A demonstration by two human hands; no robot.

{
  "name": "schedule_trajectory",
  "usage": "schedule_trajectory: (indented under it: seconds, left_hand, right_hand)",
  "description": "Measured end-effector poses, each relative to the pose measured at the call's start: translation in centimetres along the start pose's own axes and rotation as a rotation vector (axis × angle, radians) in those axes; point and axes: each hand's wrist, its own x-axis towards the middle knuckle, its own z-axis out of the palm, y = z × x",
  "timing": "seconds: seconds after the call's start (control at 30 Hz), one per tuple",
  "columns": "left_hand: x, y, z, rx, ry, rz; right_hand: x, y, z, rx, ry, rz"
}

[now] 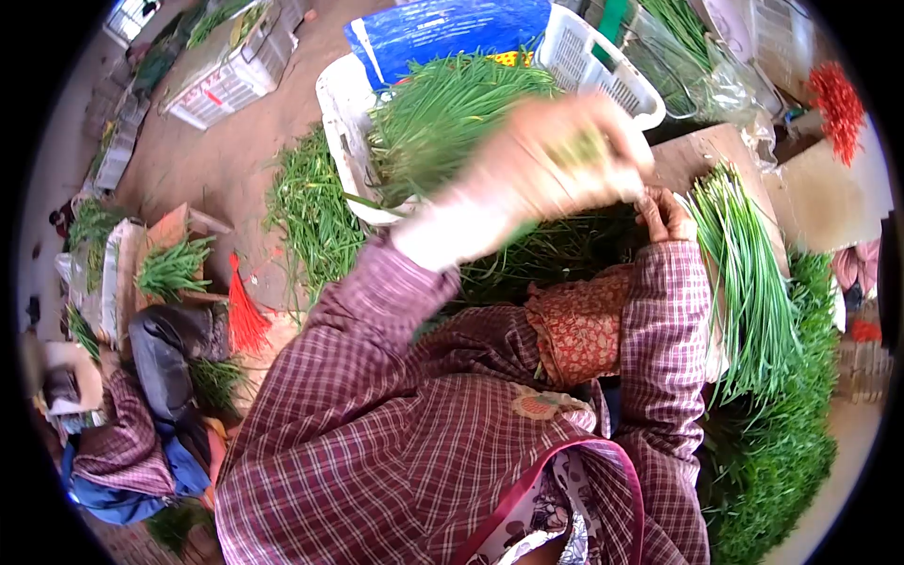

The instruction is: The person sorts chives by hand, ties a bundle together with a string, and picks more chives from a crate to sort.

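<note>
My left hand (551,160) is blurred by motion above the near side of a white basket (341,122) of green stalks (452,108). Its fingers look curled, with a yellowish-green patch between them that is too smeared to identify. Just right of it and lower, my right hand (667,218) has bent fingers pressed together; what they pinch is too small to tell. Beside my right hand, a sheaf of long green stalks with pale ends (744,273) lies on a wooden board (697,151).
Loose greens (315,212) lie left of the basket, more (791,471) at the lower right. A blue printed bag (452,38) is on the basket. Red strands (247,315) hang at left, others (836,108) at upper right. Another person (141,433) sits at lower left. White crates (226,85) stand behind.
</note>
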Motion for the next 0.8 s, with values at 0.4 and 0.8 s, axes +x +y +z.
schedule_trajectory:
  seconds: [0.4, 0.8]
  left_hand:
    - [6.6, 1.0, -21.4, -1.066, 0.021, 0.209]
    - [8.6, 1.9, -19.8, -0.915, 0.199, 0.083]
  right_hand:
    - [0.0, -0.1, -0.8, 0.225, 0.083, -0.093]
    - [-0.2, -3.6, -4.1, 0.556, 0.119, -0.271]
